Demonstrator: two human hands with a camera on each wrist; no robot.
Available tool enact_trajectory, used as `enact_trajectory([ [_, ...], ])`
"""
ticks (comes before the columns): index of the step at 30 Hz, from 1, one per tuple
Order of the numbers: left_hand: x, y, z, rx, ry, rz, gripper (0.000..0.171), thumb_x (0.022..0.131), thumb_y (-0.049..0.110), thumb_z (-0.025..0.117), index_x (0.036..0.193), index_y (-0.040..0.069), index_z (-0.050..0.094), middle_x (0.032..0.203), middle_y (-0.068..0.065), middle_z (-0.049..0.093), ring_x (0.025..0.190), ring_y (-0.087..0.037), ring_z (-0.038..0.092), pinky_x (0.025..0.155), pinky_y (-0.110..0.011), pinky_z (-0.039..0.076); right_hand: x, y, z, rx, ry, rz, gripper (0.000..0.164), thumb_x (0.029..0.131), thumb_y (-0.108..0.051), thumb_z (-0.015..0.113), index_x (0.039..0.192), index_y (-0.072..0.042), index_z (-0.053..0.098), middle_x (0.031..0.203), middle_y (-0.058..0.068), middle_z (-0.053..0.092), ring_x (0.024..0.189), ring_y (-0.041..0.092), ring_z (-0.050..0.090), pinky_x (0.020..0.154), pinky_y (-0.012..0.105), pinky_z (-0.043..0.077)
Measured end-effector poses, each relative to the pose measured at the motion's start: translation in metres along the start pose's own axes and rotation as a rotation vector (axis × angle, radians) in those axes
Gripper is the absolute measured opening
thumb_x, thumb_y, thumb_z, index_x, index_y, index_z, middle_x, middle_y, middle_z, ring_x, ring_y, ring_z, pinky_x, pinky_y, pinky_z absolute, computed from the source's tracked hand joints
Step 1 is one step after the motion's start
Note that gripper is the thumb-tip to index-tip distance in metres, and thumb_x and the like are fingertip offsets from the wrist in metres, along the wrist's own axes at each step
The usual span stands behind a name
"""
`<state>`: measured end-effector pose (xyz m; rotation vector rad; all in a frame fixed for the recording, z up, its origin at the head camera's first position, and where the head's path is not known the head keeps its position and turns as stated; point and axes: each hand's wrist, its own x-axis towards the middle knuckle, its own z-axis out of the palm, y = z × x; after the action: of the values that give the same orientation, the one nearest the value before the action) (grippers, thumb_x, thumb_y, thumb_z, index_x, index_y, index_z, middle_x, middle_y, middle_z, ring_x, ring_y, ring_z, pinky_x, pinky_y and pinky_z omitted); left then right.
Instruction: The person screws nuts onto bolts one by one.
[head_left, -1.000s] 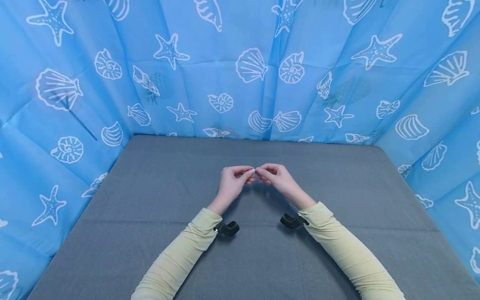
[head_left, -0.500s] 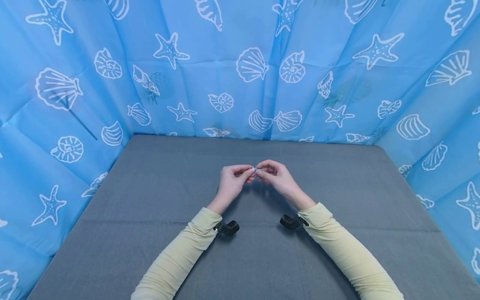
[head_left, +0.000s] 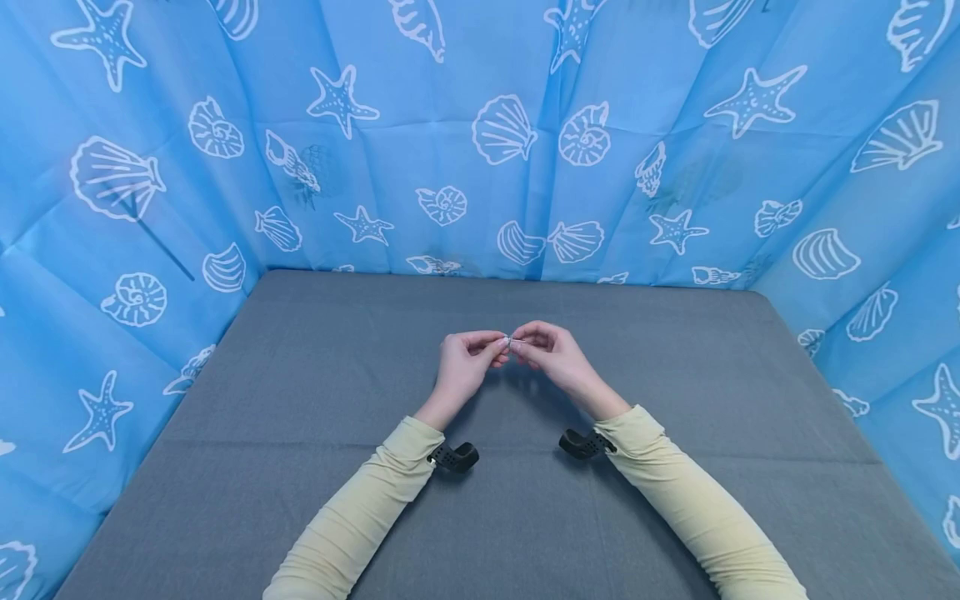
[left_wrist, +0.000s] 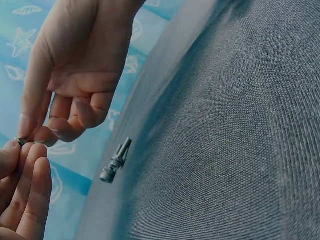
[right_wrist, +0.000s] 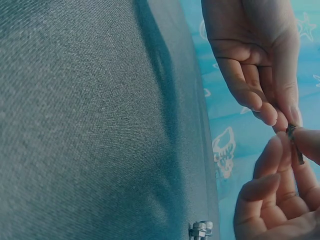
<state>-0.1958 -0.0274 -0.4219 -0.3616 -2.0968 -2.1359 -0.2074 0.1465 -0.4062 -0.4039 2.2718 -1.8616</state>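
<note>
In the head view both hands meet over the middle of the table, fingertip to fingertip at a small metal bolt [right_wrist: 301,156]. My left hand [head_left: 462,367] pinches one end of it between thumb and fingers. From the other side, the thumb and fingers of my right hand [head_left: 553,354] pinch it too. The right wrist view shows a threaded shank pointing toward the right palm, with a ring-like piece [right_wrist: 291,130], perhaps a nut or washer, between the fingertips. Fingers cover much of both pieces.
Several metal bolts [left_wrist: 117,160] lie together on the grey cloth-covered table [head_left: 360,500], beyond the hands in the left wrist view. A blue curtain [head_left: 465,100] with shell and starfish prints surrounds the table's back and sides. Black wrist cameras [head_left: 456,457] hang below both cuffs.
The right fingertips shift slightly at the bolt: they lift a little away, exposing more of the shank, then settle back lower. The left hand stays in place.
</note>
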Motion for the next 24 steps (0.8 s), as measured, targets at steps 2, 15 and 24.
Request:
enact_trajectory([
  [2,0.000,0.000,0.000,0.000,0.005,-0.004,0.019,0.089,0.008,0.068,0.100,-0.008,0.071,0.084,-0.017,0.071,0.072,-0.025,0.070,0.065,-0.030,0.059,0.000,0.001,0.000,-0.007,-0.001,0.011,0.023,0.096,-0.019,0.061,0.106,0.001,0.063,0.094,0.021,0.064,0.080,0.034,0.058,0.068,0.041,0.050],
  [15,-0.007,0.023,-0.002,0.012,-0.035,-0.024,0.021,0.091,-0.001,0.064,0.105,-0.016,0.065,0.090,-0.028,0.068,0.081,-0.042,0.067,0.070,-0.039,0.058,0.000,0.002,0.002,-0.018,-0.001,0.012,0.024,0.096,-0.021,0.061,0.107,0.001,0.065,0.097,0.028,0.062,0.081,0.040,0.055,0.071,0.045,0.049],
  [24,0.001,-0.002,-0.001,0.006,-0.001,0.003,0.024,0.089,0.009,0.068,0.104,-0.010,0.069,0.087,-0.021,0.070,0.076,-0.035,0.069,0.067,-0.034,0.059,0.001,0.002,0.002,0.035,-0.002,0.019,0.024,0.096,-0.017,0.061,0.111,0.002,0.061,0.099,0.025,0.063,0.081,0.027,0.061,0.071,0.042,0.051],
])
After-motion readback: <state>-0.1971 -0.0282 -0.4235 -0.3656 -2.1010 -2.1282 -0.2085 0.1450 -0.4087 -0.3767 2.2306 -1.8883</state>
